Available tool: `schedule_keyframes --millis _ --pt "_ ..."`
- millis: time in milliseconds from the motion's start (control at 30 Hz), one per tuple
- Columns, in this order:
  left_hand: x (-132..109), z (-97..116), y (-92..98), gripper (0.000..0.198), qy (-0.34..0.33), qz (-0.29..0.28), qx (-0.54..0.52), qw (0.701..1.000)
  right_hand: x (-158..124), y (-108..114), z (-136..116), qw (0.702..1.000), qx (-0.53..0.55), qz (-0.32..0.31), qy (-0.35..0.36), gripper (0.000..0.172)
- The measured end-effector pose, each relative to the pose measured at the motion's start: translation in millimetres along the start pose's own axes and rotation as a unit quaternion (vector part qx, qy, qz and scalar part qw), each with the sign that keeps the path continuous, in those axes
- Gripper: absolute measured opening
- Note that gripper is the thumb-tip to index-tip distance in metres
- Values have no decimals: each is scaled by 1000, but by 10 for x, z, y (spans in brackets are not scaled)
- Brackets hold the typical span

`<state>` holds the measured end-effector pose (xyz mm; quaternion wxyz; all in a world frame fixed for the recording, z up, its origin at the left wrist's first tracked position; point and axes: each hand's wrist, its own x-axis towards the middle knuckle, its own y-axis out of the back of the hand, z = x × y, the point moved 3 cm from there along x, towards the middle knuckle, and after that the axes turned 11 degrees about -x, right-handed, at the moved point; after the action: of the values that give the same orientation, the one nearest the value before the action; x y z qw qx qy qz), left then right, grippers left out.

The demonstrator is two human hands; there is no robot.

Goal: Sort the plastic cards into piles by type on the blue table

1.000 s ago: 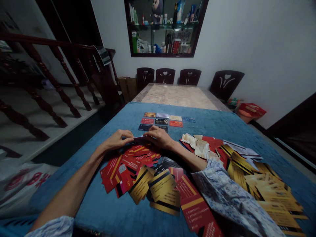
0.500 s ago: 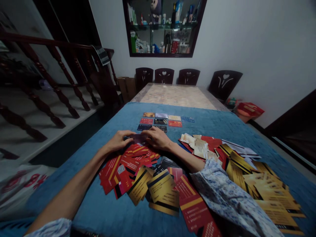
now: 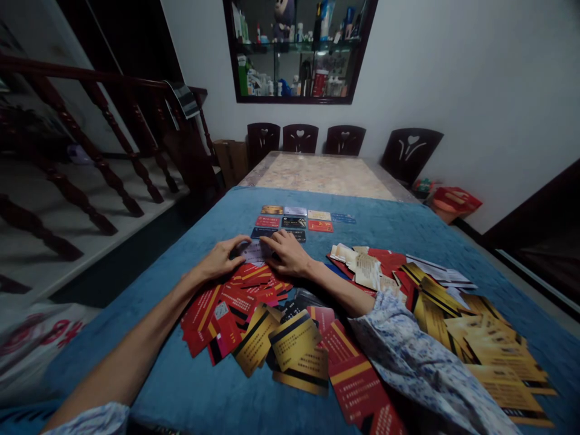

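Note:
A pale silver-grey card (image 3: 255, 252) spans the gap between my two hands, its printed face turned up. My left hand (image 3: 223, 258) pinches its left end between thumb and fingers. The right end is in my right hand (image 3: 289, 254), whose fingers partly cover it. Just beyond lie rows of laid-out cards, among them a black card (image 3: 293, 222), a red card (image 3: 321, 226) and a gold card (image 3: 272, 210). Under and nearer than my hands spreads a loose pile of red cards (image 3: 206, 314), with gold cards (image 3: 296, 344) at its near side.
Right of my right forearm is another heap with cream cards (image 3: 368, 270) and many gold cards (image 3: 493, 350). A blue cloth (image 3: 181, 386) covers the near part of the table (image 3: 317, 172). Dark chairs (image 3: 300, 139) stand at the far end; a railing (image 3: 104, 157) runs along the left.
The silver-grey card has tilted so that its face catches more light. My left fingers have spread slightly around its end; the cards on the cloth lie as before.

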<state>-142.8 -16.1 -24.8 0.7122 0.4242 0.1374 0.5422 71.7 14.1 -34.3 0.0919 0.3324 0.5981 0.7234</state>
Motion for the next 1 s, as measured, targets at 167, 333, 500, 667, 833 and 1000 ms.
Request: schedule_keyframes --millis 167,333,500,667,833,1000 --pt "3 21 -16 48 1 2 -3 1000 7 20 26 1000 6 -12 3 63" --pt "-10 48 -26 54 4 -7 7 1000 13 27 55 1000 -2 -20 -3 65" --pt "-17 43 -28 56 9 -17 14 1000 7 19 76 1000 -11 -22 -11 65" --pt "-15 -33 -33 53 6 -23 24 999 -5 18 90 1000 -9 -9 -12 63" --pt "-17 -47 -39 52 -6 -36 54 998 -7 36 102 1000 -12 -8 -14 62" --pt "0 -30 -36 51 -9 -40 71 997 18 64 130 999 -31 -24 -11 61"
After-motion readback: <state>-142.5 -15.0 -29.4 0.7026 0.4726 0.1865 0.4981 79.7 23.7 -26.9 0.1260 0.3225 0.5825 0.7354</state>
